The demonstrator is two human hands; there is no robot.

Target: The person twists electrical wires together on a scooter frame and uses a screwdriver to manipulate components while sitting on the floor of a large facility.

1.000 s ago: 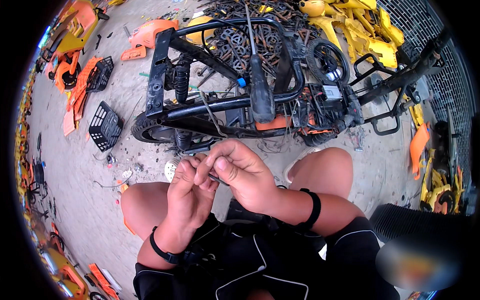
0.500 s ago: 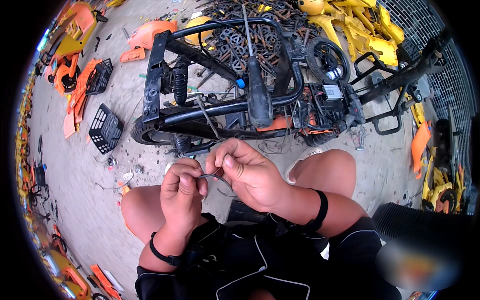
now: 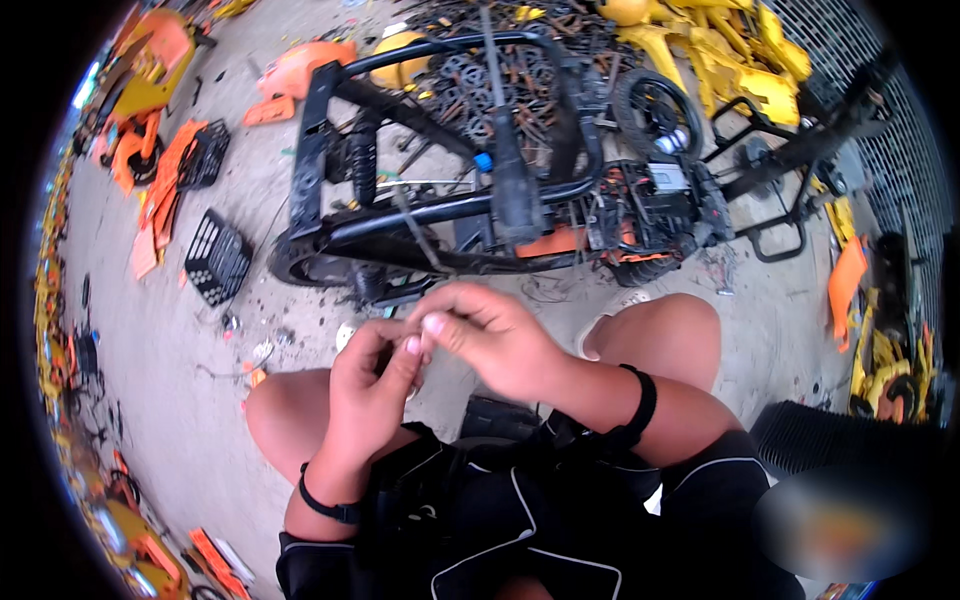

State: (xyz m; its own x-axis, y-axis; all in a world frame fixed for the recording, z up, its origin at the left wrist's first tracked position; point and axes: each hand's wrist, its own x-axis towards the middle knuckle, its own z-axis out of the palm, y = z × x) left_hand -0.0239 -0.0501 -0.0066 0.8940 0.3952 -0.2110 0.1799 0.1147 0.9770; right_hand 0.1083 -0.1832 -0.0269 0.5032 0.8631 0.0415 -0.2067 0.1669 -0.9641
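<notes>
My left hand (image 3: pixel 376 385) and my right hand (image 3: pixel 490 345) meet above my lap, fingertips pinched together. What they hold is hidden and blurred at the fingertips. Just beyond them lies a black scooter frame (image 3: pixel 455 210) with a coil-spring shock (image 3: pixel 365 170), a tyre (image 3: pixel 300 262) and a cluster of wiring and parts (image 3: pixel 650 215). A large screwdriver (image 3: pixel 515 190) with a black handle and long metal shaft rests upright across the frame. A blue fitting (image 3: pixel 483 162) sits on a tube inside it.
Behind the frame are a pile of rusty metal parts (image 3: pixel 470 85) and yellow plastic panels (image 3: pixel 760 60). Black baskets (image 3: pixel 215 260) and orange panels (image 3: pixel 160 210) lie to the left, an orange piece (image 3: pixel 845 285) at right. My bent knees flank my hands.
My hands drew apart with a curved dark wire between them half a second ago; now their fingertips have come together again and the wire no longer shows clearly. The view shifted slightly.
</notes>
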